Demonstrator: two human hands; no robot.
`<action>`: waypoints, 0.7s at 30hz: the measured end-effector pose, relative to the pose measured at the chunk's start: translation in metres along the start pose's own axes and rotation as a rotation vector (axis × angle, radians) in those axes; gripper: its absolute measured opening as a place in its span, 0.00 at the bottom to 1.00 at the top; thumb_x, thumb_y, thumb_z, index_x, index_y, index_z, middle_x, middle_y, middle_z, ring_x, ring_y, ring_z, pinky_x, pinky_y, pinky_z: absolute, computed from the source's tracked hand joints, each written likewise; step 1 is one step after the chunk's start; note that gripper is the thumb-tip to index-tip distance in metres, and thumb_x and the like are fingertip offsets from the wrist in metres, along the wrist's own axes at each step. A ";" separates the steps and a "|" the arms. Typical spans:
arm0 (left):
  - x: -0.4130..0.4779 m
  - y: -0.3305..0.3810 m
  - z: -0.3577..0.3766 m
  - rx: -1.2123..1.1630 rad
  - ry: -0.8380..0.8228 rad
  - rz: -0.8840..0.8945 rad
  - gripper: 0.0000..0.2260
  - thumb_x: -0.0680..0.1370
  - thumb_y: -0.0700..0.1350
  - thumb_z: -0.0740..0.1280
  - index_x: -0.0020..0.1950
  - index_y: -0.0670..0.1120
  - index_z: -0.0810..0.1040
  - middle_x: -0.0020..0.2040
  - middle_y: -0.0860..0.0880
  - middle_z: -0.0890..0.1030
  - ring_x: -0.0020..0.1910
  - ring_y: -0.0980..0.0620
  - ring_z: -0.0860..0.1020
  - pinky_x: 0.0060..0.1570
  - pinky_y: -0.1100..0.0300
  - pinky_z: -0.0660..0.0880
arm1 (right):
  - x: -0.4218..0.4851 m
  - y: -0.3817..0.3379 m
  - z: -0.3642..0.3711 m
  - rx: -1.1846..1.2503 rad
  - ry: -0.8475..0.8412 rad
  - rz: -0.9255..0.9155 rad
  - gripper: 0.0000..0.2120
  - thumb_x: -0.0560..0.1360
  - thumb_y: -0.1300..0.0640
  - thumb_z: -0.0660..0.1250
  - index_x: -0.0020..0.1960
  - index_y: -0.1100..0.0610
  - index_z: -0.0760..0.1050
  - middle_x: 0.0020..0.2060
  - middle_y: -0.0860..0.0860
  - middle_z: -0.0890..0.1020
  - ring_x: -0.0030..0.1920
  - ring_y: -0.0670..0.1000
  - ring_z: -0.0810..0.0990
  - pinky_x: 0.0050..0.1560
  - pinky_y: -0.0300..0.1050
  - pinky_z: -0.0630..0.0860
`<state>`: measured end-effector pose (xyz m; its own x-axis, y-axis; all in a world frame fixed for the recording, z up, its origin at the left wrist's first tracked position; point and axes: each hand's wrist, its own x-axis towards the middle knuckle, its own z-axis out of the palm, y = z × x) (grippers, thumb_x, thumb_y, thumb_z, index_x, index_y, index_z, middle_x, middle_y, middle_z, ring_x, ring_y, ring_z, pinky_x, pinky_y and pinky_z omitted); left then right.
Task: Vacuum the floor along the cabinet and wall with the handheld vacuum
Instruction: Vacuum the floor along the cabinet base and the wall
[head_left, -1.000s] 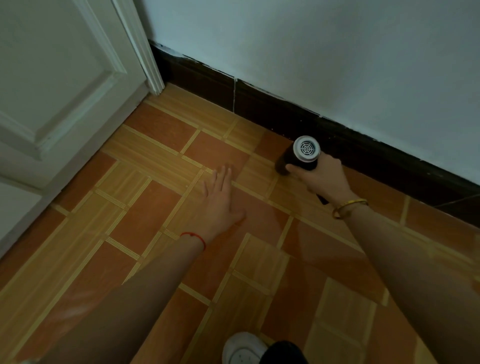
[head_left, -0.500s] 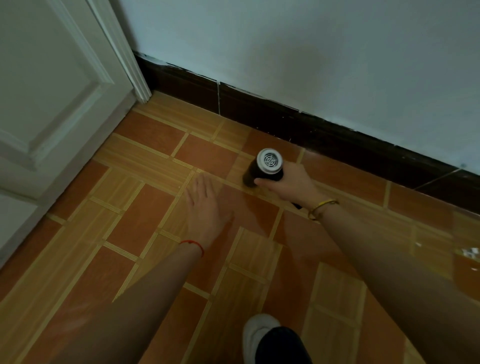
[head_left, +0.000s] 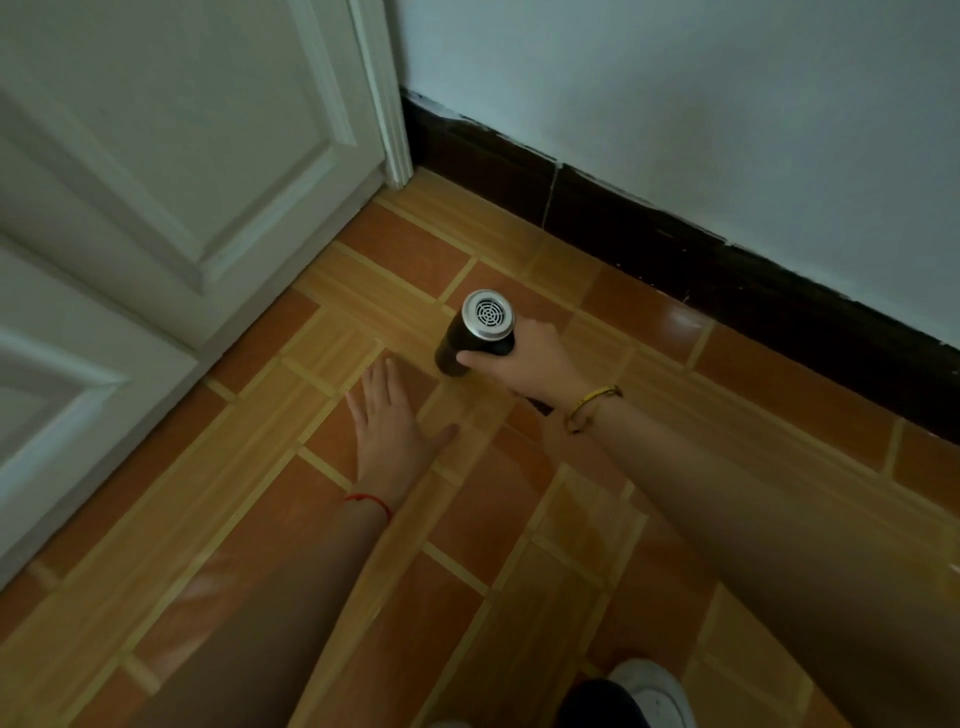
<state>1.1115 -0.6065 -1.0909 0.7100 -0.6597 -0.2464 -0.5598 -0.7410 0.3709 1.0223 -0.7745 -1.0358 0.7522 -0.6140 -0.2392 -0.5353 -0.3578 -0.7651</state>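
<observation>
The handheld vacuum (head_left: 475, 332) is a black cylinder with a round silver grille on its top end. It points down at the orange tiled floor (head_left: 249, 519), its nozzle end hidden below the body. My right hand (head_left: 530, 364) is wrapped around the vacuum, a gold bangle on the wrist. Just to the left of the vacuum, my left hand (head_left: 395, 426) lies flat on the tiles with fingers spread and holds nothing; a red string circles its wrist. The white panelled cabinet (head_left: 171, 156) stands at the left, the pale wall (head_left: 701, 104) behind.
A dark baseboard (head_left: 649, 234) runs along the foot of the wall to the corner by the cabinet. My white shoe (head_left: 654, 691) shows at the bottom edge. Open tiles lie between the vacuum and the corner.
My right hand has carried the vacuum leftward along the floor, away from the baseboard and closer to the cabinet. My left hand has stayed flat, shifting left with it.
</observation>
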 end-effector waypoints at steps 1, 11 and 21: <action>0.000 -0.003 -0.001 0.008 0.003 -0.004 0.52 0.72 0.63 0.71 0.80 0.40 0.42 0.82 0.42 0.44 0.81 0.44 0.41 0.78 0.44 0.39 | 0.003 0.001 0.004 0.008 -0.026 0.017 0.17 0.70 0.45 0.75 0.54 0.51 0.78 0.39 0.41 0.81 0.35 0.39 0.78 0.37 0.34 0.72; 0.003 0.007 0.004 0.034 0.007 0.064 0.53 0.71 0.65 0.70 0.80 0.39 0.43 0.82 0.42 0.44 0.81 0.45 0.41 0.78 0.42 0.40 | -0.008 0.011 -0.017 -0.031 0.032 0.031 0.29 0.70 0.46 0.75 0.67 0.55 0.74 0.59 0.51 0.81 0.61 0.50 0.78 0.54 0.38 0.72; -0.002 0.125 0.036 -0.050 -0.143 0.476 0.53 0.70 0.58 0.75 0.80 0.39 0.43 0.82 0.43 0.44 0.81 0.46 0.40 0.76 0.47 0.36 | -0.103 0.093 -0.096 -0.117 0.270 0.240 0.29 0.72 0.42 0.72 0.68 0.55 0.72 0.58 0.52 0.82 0.57 0.51 0.80 0.52 0.43 0.77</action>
<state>1.0248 -0.7018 -1.0759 0.3132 -0.9364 -0.1581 -0.7837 -0.3489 0.5138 0.8578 -0.8123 -1.0251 0.4798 -0.8479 -0.2254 -0.7364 -0.2495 -0.6289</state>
